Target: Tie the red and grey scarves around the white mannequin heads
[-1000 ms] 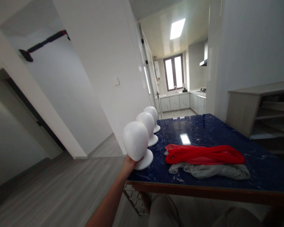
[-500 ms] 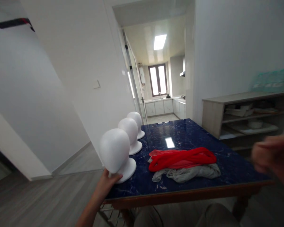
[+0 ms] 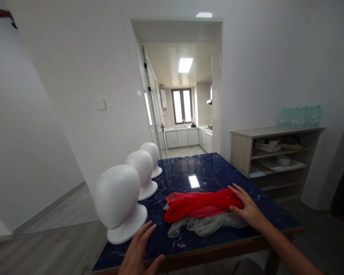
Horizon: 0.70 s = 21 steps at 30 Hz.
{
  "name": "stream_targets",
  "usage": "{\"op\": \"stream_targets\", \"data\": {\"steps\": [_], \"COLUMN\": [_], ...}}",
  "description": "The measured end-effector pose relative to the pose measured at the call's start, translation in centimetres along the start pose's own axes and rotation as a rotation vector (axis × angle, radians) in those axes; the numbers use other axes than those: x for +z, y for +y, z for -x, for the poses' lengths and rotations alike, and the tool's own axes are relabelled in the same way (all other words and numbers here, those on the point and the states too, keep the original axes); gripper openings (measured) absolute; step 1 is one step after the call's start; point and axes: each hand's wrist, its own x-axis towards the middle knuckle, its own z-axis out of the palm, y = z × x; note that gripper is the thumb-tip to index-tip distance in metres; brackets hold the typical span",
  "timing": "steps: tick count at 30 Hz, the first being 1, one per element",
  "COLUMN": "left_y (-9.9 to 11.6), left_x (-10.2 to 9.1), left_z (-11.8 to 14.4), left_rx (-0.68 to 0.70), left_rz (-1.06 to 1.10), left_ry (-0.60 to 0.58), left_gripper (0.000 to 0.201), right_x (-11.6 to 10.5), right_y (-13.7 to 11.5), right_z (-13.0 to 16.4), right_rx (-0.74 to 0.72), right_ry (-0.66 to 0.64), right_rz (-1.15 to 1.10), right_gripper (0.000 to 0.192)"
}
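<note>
Blue marble bench (image 3: pixel 218 172), 3 white foam heads (image 3: pixel 117 198) along its left edge, red cloth (image 3: pixel 200 204) on grey cloth (image 3: pixel 203 225), right hand (image 3: pixel 248 208) fingers (image 3: pixel 237 191) spread flat on the red cloth's right end, left hand (image 3: pixel 140 252) open beside the nearest head's base, gripping nothing.

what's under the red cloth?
A grey cloth lies under the red cloth, sticking out along its near edge on the blue table. The right hand rests on the red cloth's right end; anything beneath the pile is hidden.

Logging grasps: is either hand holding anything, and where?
Nothing is gripped. Right hand rests on the red cloth's right end; left hand lies open.
</note>
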Motion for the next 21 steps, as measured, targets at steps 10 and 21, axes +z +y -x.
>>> {"op": "stream_targets", "data": {"steps": [10,21], "left_y": [12.3,11.1], "left_x": [11.3,21.1], "left_z": [-12.3,-20.0], "left_rx": [0.780,0.566], "left_rz": [-0.121,-0.164], "left_ry": [-0.548,-0.541], "left_gripper": [0.099,0.055], "right_x": [0.4,-0.1], "right_y": [-1.2,1.9], "right_z": [0.5,3.4], "right_rx": [-0.110,-0.012], "right_ry": [0.034,0.243], "right_rz": [0.214,0.386], "right_gripper": [0.058,0.048]}}
